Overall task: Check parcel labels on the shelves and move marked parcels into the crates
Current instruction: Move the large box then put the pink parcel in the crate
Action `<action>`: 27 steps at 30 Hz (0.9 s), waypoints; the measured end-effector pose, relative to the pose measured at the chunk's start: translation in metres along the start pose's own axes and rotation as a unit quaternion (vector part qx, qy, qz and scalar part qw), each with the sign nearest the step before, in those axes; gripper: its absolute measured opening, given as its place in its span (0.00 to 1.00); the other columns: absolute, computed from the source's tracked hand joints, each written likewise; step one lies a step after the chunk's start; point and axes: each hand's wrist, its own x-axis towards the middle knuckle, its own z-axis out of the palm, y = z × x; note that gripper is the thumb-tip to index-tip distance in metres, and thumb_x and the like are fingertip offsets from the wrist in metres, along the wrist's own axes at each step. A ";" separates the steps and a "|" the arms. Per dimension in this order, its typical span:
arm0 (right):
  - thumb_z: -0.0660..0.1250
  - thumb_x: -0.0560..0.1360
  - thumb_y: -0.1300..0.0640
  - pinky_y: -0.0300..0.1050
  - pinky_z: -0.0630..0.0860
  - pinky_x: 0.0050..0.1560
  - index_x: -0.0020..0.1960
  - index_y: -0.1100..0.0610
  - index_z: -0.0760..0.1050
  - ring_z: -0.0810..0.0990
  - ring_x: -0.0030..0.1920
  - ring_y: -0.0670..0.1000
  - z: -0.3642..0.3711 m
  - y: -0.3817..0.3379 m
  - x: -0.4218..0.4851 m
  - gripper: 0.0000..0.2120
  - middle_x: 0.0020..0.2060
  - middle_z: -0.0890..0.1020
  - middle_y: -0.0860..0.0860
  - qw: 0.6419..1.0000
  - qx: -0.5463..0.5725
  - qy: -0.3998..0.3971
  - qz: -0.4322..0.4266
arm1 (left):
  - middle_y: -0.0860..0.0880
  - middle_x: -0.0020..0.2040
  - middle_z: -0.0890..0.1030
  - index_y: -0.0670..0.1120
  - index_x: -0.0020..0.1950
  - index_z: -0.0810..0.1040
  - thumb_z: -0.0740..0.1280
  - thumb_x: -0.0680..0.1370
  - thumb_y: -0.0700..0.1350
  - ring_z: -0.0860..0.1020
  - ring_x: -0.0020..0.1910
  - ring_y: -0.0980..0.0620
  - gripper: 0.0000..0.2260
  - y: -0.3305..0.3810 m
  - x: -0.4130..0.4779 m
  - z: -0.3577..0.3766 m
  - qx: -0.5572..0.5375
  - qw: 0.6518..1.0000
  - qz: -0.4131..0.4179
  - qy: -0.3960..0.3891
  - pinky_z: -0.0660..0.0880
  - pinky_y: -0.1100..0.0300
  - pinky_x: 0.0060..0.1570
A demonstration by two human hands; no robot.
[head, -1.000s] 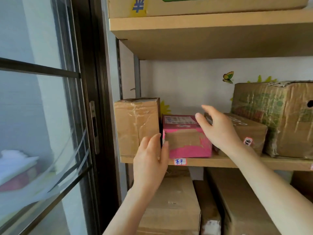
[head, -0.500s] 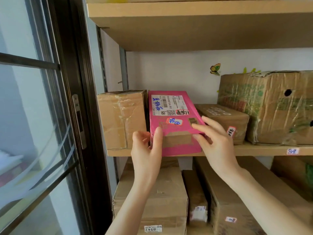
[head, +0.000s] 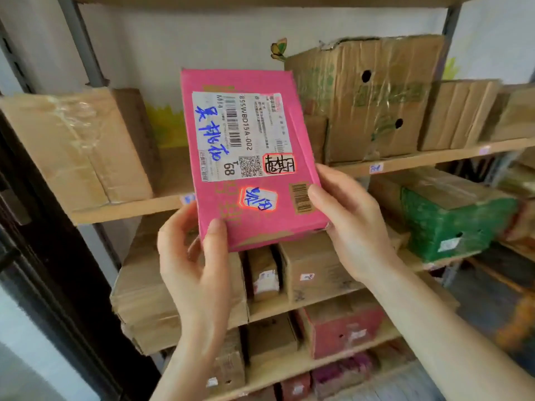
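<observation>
A flat pink parcel [head: 254, 218] is held upright in front of the shelves, its labelled face toward me. On it are a white shipping label [head: 243, 134] with blue handwriting, a red-edged sticker with black characters [head: 279, 164] and a second red-edged sticker with blue writing [head: 258, 199]. My left hand [head: 197, 264] grips the parcel's lower left corner, thumb on the front. My right hand [head: 350, 221] grips its lower right edge, thumb beside a printed barcode. No crate is in view.
A wooden shelf [head: 130, 209] carries a taped brown box [head: 78, 149] on the left and a large worn carton with holes [head: 373, 96] on the right. Lower shelves hold several cartons, among them a green box [head: 451, 221] and a red one [head: 344, 328]. A dark door frame [head: 55, 273] stands at left.
Both hands have pulled the pink parcel off the shelf and tilted it up, so that its labelled face is toward me. The view has dropped and swung right, showing lower shelves.
</observation>
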 end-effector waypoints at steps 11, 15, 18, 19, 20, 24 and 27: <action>0.65 0.72 0.60 0.53 0.76 0.57 0.55 0.52 0.77 0.80 0.56 0.54 -0.225 -0.076 -0.148 0.13 0.54 0.81 0.54 0.982 -0.056 0.181 0.017 | 0.55 0.43 0.71 0.49 0.49 0.69 0.63 0.75 0.42 0.72 0.36 0.69 0.05 0.048 -0.220 0.143 -0.056 0.989 -0.066 -0.118 0.68 0.77 0.40; 0.66 0.69 0.60 0.43 0.77 0.49 0.49 0.48 0.80 0.81 0.51 0.48 -0.320 -0.111 -0.208 0.12 0.49 0.83 0.49 0.952 -0.105 0.288 0.017 | 0.52 0.46 0.74 0.47 0.51 0.69 0.64 0.73 0.51 0.72 0.41 0.63 0.11 0.061 -0.310 0.209 -0.073 0.964 -0.139 -0.214 0.68 0.75 0.43; 0.66 0.68 0.60 0.43 0.76 0.49 0.44 0.45 0.82 0.81 0.48 0.46 -0.381 -0.129 -0.251 0.12 0.44 0.84 0.45 0.919 -0.124 0.372 0.031 | 0.56 0.44 0.73 0.46 0.51 0.70 0.64 0.72 0.52 0.72 0.40 0.68 0.13 0.071 -0.370 0.252 -0.080 0.939 -0.158 -0.296 0.67 0.77 0.43; 0.66 0.67 0.60 0.43 0.76 0.49 0.43 0.45 0.82 0.81 0.47 0.45 -0.400 -0.133 -0.265 0.12 0.43 0.85 0.44 0.907 -0.129 0.400 0.029 | 0.56 0.45 0.73 0.46 0.51 0.70 0.64 0.72 0.51 0.73 0.40 0.70 0.12 0.073 -0.389 0.266 -0.086 0.928 -0.165 -0.323 0.67 0.78 0.42; 0.66 0.67 0.61 0.42 0.76 0.50 0.43 0.46 0.82 0.81 0.46 0.45 -0.418 -0.136 -0.277 0.12 0.42 0.85 0.44 0.894 -0.136 0.427 0.027 | 0.56 0.45 0.73 0.46 0.51 0.70 0.63 0.73 0.49 0.73 0.40 0.71 0.11 0.075 -0.408 0.280 -0.094 0.917 -0.171 -0.348 0.67 0.78 0.42; 0.67 0.70 0.65 0.41 0.78 0.49 0.48 0.52 0.79 0.81 0.44 0.44 -0.489 -0.138 -0.321 0.11 0.41 0.85 0.43 0.844 -0.146 0.516 0.033 | 0.53 0.46 0.74 0.44 0.53 0.70 0.63 0.73 0.47 0.74 0.42 0.71 0.12 0.069 -0.481 0.336 -0.120 0.869 -0.203 -0.436 0.68 0.77 0.43; 0.65 0.73 0.68 0.40 0.78 0.49 0.49 0.53 0.77 0.81 0.44 0.44 -0.545 -0.127 -0.345 0.11 0.41 0.84 0.43 0.810 -0.146 0.565 0.055 | 0.52 0.47 0.75 0.46 0.54 0.71 0.65 0.73 0.49 0.74 0.44 0.68 0.12 0.052 -0.534 0.380 -0.098 0.834 -0.220 -0.496 0.69 0.77 0.44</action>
